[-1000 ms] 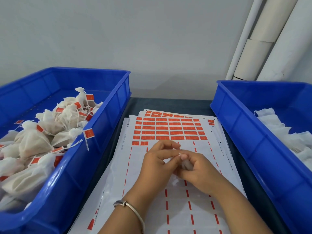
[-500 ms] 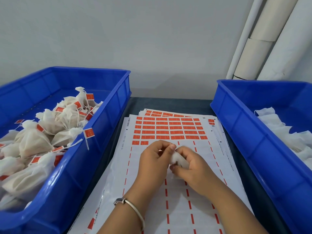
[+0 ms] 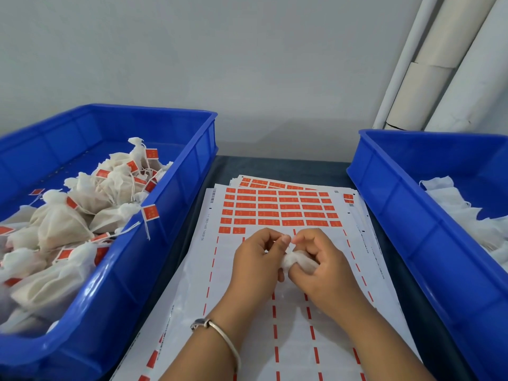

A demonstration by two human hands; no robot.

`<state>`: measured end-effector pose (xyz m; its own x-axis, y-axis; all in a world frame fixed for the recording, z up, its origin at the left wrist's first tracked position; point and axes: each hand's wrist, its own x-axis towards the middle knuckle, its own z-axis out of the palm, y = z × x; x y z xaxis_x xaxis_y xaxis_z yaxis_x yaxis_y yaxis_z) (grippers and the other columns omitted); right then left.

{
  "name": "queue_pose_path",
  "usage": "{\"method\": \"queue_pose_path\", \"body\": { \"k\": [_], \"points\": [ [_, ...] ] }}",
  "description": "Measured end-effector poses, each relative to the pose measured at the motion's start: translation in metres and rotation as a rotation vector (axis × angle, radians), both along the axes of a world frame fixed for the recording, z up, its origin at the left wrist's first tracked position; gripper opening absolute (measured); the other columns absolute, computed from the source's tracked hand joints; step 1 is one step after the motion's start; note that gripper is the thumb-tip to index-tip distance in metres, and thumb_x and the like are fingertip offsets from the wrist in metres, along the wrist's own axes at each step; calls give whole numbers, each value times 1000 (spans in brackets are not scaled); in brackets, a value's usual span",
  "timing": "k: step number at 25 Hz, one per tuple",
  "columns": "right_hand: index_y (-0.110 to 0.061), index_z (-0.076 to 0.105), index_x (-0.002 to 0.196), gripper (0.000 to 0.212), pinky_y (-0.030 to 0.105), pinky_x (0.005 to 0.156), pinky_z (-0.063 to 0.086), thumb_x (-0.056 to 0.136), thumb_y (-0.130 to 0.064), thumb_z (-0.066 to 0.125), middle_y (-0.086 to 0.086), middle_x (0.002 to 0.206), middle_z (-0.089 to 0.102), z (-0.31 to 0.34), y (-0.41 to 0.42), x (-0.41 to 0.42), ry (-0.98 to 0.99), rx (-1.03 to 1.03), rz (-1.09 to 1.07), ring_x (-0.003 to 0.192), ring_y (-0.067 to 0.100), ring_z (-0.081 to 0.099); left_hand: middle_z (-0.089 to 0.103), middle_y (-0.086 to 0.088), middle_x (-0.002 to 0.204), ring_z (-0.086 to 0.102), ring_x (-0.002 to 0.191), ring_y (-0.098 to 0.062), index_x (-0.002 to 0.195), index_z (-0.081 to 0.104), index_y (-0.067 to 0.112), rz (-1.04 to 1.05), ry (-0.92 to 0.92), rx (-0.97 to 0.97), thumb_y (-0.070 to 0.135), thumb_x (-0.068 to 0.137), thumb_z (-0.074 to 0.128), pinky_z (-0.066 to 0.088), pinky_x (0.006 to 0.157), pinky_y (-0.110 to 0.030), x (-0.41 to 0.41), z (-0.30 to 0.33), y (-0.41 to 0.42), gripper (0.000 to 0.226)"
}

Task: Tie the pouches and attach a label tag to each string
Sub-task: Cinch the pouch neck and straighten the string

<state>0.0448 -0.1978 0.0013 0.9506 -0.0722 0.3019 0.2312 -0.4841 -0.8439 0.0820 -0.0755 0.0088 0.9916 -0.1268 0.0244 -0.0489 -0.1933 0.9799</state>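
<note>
A small white fabric pouch [image 3: 294,260] is bunched between both hands above the label sheet [image 3: 277,210]. My right hand [image 3: 321,268] grips the pouch with curled fingers. My left hand [image 3: 257,259] touches the pouch from the left, its thumb and forefinger pinched together near the pouch's top; any string between them is too thin to see. The sheet carries rows of orange label tags at its far end, while the near rows are peeled bare.
A blue bin [image 3: 154,243] on the left holds several tied pouches with orange tags [image 3: 149,212]. A blue bin [image 3: 406,215] on the right holds flat white pouches [image 3: 461,213]. White pipes [image 3: 428,78] stand at the back right by the wall.
Both hands have shifted slightly away from me over the sheet. The pouch, hidden under the fingers before, now shows as a white bundle between them.
</note>
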Motion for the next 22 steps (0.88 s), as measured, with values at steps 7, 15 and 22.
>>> {"method": "queue_pose_path", "body": {
  "k": [7,15,22],
  "points": [
    [-38,55,82,39,-6,69,38,75,-6,76,-30,80,53,0,2,1,-186,-153,-118,91,-18,52,61,-2,52,52,45,-11,80,66,11,-20,269,-182,26,93,55,51,62,-29,3,3,2,22],
    [-26,69,87,13,-6,67,37,81,-15,72,-31,79,54,0,-7,7,-108,-162,-158,85,-17,55,64,0,58,58,51,-15,82,66,11,24,378,-447,5,89,56,52,56,-24,2,9,3,13],
    [-28,66,71,15,6,57,44,84,-20,68,-13,63,63,5,-9,5,81,-34,-104,71,1,59,66,-5,74,63,68,-20,74,69,13,-87,305,-592,-18,79,50,52,64,-27,1,9,10,36]
  ]
}}
